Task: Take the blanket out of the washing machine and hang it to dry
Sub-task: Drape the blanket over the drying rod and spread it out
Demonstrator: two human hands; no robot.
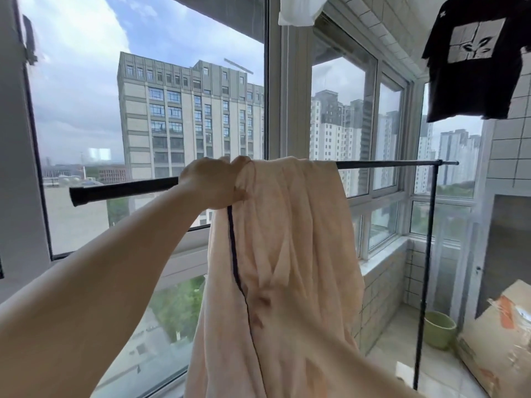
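Observation:
The pale peach blanket (287, 239) with a thin dark stripe hangs bunched over the black horizontal drying rod (126, 188), its folds falling well below the rod. My left hand (212, 183) reaches up from the lower left and is closed on the blanket's left edge right at the rod. My right hand is not visible; the low part of the blanket fills the bottom right of the view. The washing machine is out of sight.
Large windows (149, 110) stand right behind the rod. The rod's right upright (428, 239) drops to the tiled floor. A black T-shirt (471, 61) hangs at the top right. A green pot (438, 330) and a cardboard box (500, 340) sit on the floor at right.

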